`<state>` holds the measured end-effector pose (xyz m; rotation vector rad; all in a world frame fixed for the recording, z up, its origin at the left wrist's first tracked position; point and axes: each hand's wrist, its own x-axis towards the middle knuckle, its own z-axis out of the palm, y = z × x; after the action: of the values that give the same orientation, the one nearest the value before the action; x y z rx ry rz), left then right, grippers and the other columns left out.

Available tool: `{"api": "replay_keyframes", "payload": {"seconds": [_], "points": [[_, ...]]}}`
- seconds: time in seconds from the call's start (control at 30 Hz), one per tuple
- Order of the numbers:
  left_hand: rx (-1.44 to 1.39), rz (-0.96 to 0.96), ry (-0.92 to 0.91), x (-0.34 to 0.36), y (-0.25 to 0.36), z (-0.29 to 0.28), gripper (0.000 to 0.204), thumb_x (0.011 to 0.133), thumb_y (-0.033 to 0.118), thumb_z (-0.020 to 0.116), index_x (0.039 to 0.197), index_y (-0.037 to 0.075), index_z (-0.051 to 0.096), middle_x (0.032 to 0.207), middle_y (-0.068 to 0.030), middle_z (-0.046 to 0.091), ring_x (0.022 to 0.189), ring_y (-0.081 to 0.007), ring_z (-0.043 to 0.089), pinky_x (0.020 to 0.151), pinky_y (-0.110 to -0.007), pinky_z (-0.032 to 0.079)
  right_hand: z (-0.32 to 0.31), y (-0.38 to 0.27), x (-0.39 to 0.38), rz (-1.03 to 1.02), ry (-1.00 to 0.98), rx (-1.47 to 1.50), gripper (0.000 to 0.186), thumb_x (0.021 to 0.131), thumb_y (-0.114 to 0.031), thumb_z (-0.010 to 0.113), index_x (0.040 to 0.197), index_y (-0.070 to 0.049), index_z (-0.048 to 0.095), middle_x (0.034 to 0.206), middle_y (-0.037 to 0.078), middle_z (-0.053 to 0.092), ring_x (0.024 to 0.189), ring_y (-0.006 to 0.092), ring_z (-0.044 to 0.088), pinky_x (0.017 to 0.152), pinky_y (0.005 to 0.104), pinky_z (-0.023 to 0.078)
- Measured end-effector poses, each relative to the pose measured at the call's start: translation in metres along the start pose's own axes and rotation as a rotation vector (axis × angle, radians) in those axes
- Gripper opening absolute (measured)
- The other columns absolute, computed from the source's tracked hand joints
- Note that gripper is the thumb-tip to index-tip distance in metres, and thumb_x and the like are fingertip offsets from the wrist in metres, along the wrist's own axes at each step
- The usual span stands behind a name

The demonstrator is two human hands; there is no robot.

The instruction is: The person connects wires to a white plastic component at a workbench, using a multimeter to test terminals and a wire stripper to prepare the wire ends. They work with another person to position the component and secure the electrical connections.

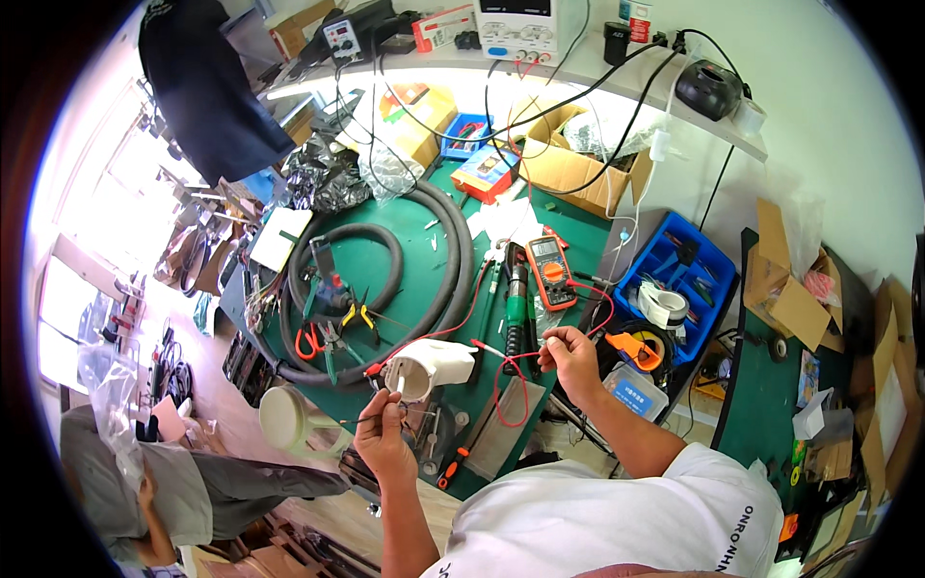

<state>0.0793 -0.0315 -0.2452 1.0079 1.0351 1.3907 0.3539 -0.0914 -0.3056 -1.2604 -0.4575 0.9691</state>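
My left hand (pixel 385 438) is closed in a pinch at the open end of a white plastic housing (pixel 445 361). A small pale piece and thin dark wires show by its fingertips, too small to make out. To the right, my right hand (pixel 573 366) is pinched with a red test lead (pixel 513 409) at its fingertips. This lead loops below the hand and up toward an orange multimeter (pixel 551 272), which lies face up on the green mat (pixel 424 289). Another red lead reaches the housing's left side, near my left hand.
Thick grey hose (pixel 461 260) coils over the mat, around pliers (pixel 332 342) and yellow-handled cutters (pixel 361 313). A green-and-black tool (pixel 517 299) lies beside the multimeter. At right stands a blue parts bin (pixel 665 250); a power supply (pixel 520 29) sits on the shelf. Another person (pixel 193 482) is at lower left.
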Motion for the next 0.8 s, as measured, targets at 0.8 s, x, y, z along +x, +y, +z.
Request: {"api": "replay_keyframes", "payload": {"seconds": [0.8], "points": [[-0.079,-0.041,-0.111,-0.004,-0.013,-0.004,0.021,0.093,0.004,0.057,0.113,0.0,0.061,0.102,-0.0051,0.066,0.094,-0.0089,0.059,0.084,-0.022,0.047,0.041,0.005,-0.008,-0.079,-0.194,-0.183,0.014,0.095,-0.012,0.05,0.101,-0.003,0.059,0.077,0.003,0.06,0.063,0.0108,0.058,0.056,0.0238,0.05]]}}
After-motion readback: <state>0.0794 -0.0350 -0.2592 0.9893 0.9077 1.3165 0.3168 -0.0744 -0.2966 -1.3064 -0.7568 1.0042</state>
